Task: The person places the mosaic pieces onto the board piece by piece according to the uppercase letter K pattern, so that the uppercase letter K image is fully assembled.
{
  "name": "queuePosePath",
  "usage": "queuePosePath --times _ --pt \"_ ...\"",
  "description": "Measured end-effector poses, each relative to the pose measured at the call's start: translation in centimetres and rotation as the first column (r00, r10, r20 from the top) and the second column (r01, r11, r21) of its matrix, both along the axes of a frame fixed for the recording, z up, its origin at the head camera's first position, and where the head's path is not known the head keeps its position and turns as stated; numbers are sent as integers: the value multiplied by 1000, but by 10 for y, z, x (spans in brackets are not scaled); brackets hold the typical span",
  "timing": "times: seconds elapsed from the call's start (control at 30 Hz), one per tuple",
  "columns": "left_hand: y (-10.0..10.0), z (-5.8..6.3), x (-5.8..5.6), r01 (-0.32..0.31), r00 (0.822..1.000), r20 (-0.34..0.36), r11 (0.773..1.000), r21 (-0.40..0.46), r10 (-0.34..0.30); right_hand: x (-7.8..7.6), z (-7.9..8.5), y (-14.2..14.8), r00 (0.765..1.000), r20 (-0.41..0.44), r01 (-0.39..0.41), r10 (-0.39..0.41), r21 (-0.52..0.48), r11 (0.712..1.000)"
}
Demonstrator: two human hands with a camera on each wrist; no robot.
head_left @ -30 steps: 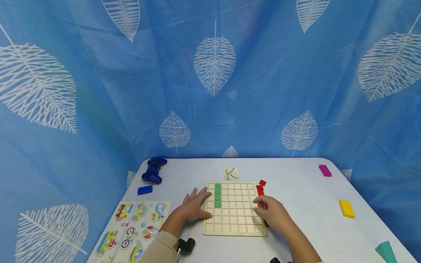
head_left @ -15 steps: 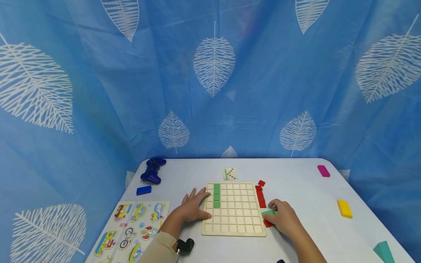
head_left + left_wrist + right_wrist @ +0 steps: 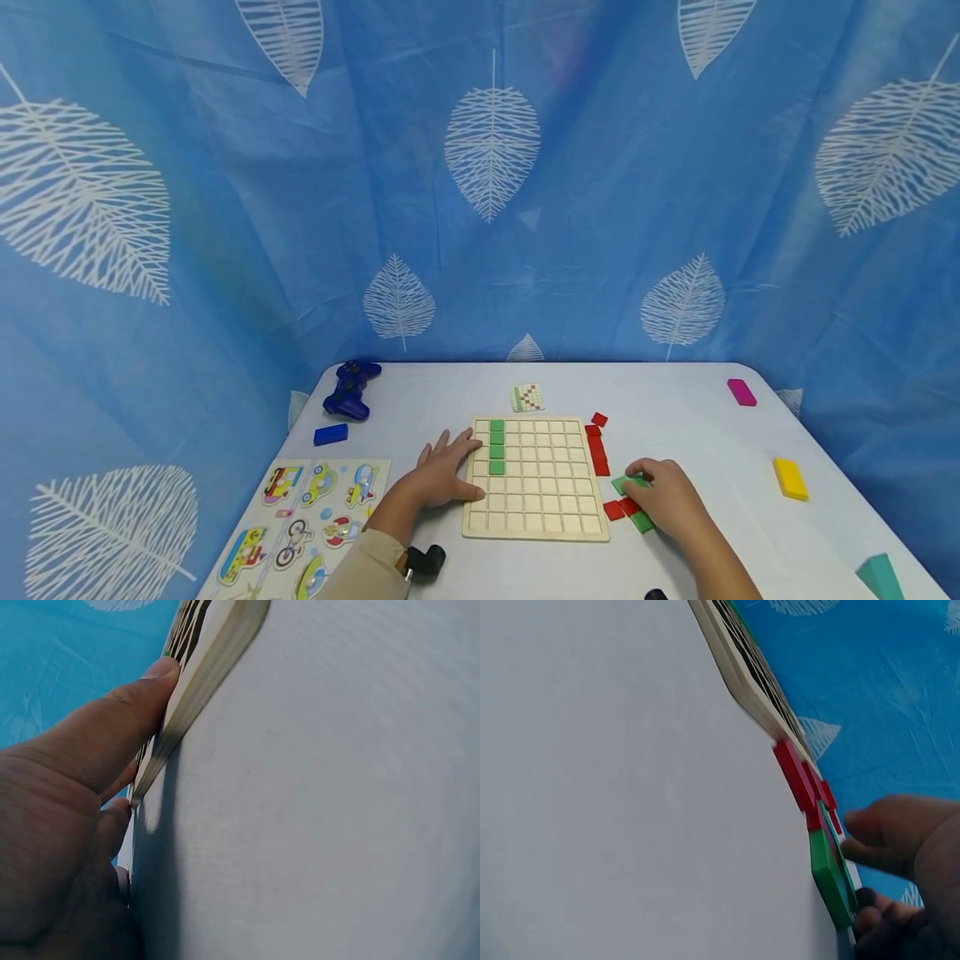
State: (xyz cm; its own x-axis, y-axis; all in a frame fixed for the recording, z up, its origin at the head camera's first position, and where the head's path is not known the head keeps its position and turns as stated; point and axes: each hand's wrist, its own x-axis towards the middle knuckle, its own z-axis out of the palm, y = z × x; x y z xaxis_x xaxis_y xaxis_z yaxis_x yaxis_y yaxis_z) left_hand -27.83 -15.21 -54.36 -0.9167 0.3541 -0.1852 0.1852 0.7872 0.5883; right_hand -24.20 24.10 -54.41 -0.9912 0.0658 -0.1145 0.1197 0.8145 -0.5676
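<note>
A: How was the left hand placed?

B: The left hand (image 3: 441,477) was spread wide, fingers straight and thumb well apart from them, with the tips resting on the left edge of the wooden board (image 3: 536,535). Its forearm, in a tan sleeve (image 3: 367,567), reached in from the bottom of the head view.

A: And the right hand?

B: The right hand (image 3: 667,496) was lowered over a few loose tiles, with its fingers bent down at a green tile (image 3: 619,483). Whether it was pinching that tile, I couldn't tell. A red tile (image 3: 613,510) lay between it and the board. The right forearm was bare.

A: What was on the board?

B: Four green squares (image 3: 497,451) filled the top of the second column from the left. A row of red pieces (image 3: 597,450) ran along the board's right edge.

A: And the surface and the room?

B: The board lay on a white table (image 3: 675,400), with a small pattern card (image 3: 527,397) just beyond it. A picture puzzle (image 3: 258,512) and a blue game controller (image 3: 349,392) were on the left, and a yellow block (image 3: 791,478) was well off to the right. Behind hung a blue curtain (image 3: 585,167) printed with white leaves.
</note>
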Motion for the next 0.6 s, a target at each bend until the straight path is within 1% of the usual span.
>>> queuePosePath --times 0.13,0.27,0.43,0.6 --pt "-1 -1 0 1 1000 -8 1000 -4 -1 1 -2 4 999 -1 -43 43 -9 999" --pt "-1 1 -1 3 1000 -11 1000 -7 -3 1 -2 5 998 7 -57 58 -14 998" --pt "-1 2 0 11 1000 -9 1000 6 -11 -2 -2 0 999 25 -47 47 5 999" --pt "0 0 -1 12 1000 -11 1000 8 -12 -4 0 -5 999 44 -4 4 -6 1000"
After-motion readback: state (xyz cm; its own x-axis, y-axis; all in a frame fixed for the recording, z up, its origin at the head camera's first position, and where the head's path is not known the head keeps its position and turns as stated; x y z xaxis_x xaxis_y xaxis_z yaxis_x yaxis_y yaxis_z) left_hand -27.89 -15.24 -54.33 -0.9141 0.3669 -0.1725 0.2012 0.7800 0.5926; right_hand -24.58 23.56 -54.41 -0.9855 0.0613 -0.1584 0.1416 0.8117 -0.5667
